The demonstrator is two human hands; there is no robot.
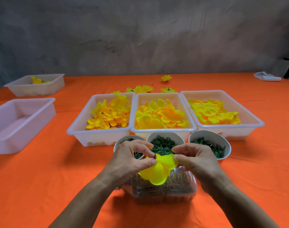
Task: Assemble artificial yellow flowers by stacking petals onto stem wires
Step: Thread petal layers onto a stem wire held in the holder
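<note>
Two hands work close together over a clear plastic container (163, 190) that holds dark stem pieces. The left hand (132, 160) pinches a thin green stem wire (154, 152) between thumb and forefinger, its tip standing up just above the fingers. Between the hands sits the yellow petal layer (158, 171), already gathered on the wire and drooping below the knuckles. The right hand (194, 162) grips the petal's right edge, thumb on top, fingers curled beneath.

Beyond the left hand stands a small bowl (124, 141), partly hidden; between the hands and farther off, a bowl of green rings (165, 143); beyond the right hand, a bowl of green calyx pieces (211, 143). Behind those, three white trays run across: small cupped petals (107, 112), larger mixed petals (160, 116), flat broad petals (214, 112). Finished flowers (140, 89) lie past the trays.

The step in hand looks like seating a petal layer down the wire. Next, I judge, the right hand must let go and fetch another petal or a ring, while the left keeps the wire upright so the layer does not slide off.
</note>
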